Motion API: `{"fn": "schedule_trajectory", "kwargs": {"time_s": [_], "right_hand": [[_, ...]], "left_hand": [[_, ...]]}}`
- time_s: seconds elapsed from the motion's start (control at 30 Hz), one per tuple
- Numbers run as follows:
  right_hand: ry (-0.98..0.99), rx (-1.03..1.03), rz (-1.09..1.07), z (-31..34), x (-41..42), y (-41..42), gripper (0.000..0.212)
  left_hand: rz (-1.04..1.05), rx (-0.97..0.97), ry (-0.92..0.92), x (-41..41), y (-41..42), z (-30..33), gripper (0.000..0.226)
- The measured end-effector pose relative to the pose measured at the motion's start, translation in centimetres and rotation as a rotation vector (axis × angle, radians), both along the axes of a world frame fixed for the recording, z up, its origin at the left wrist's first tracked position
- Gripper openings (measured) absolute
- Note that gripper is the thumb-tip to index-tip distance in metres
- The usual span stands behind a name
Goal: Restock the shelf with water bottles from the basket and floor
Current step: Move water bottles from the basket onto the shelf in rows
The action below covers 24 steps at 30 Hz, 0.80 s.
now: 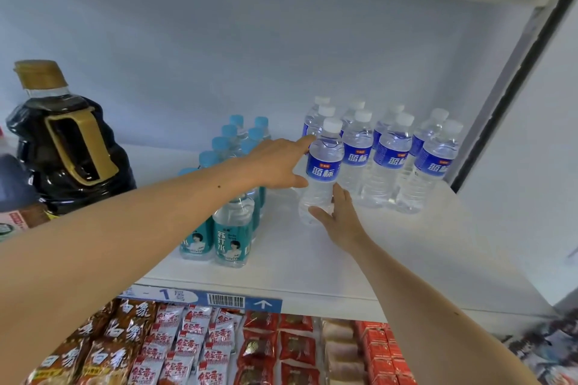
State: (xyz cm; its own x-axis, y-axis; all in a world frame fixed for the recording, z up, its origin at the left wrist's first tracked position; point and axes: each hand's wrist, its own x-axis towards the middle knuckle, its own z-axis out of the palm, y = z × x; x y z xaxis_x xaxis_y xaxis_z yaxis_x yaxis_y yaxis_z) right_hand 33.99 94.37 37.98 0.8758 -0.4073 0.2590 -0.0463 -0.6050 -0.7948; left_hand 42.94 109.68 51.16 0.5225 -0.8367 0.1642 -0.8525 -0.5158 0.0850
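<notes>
Two bare arms reach out from the bottom edge toward a white shelf [391, 259]. Below the shelf's front lip, nearest of all, lie snack packs [175, 344] in brown, white and red, and a blue price strip [219, 300] with a barcode sits just above them.

At the far left of the shelf stands a big dark jug [67, 147] with a gold cap and gold handle. Next come the teal bottles [233, 228], small ones with light blue caps, set in two lines running toward the back wall. The left arm passes over them.

The left hand [275, 162] is spread wide, fingers straight. Its pointer finger touches the upper part of one water bottle [322, 172], and its thumb sits against the bottle's left side by the blue label. It does not wrap round the bottle.

That bottle is clear with a white cap. It stands on the shelf at the front of the left-most line of water bottles, and it leans a little to the left.

The right hand [339, 217] is lower down, also flat and loose, fingers pointing up. Its thumb and fingers press the clear bottom part of the same bottle; maybe the thumb curls a bit, but it is hard to see.

To the right stand more water bottles [406, 159] in neat lines, close to the shelf's right wall.
</notes>
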Motion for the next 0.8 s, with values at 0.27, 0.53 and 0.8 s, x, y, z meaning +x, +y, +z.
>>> {"fn": "schedule_trajectory", "kwargs": {"time_s": [0.27,0.53,0.8], "right_hand": [[0.083,-0.046,-0.04,0.2,0.7,-0.2,0.068],[0.034,0.081,-0.135,-0.5,-2.0,-0.4,0.079],[-0.063,-0.05,-0.236,-1.4,-10.1,-0.8,0.033]], "left_hand": [[0.014,0.015,-0.024,0.0,-0.2,0.0,0.094],[0.181,0.076,-0.157,-2.7,-0.1,-1.5,0.062],[0.181,0.126,-0.138,-9.4,0.2,-7.7,0.053]]}}
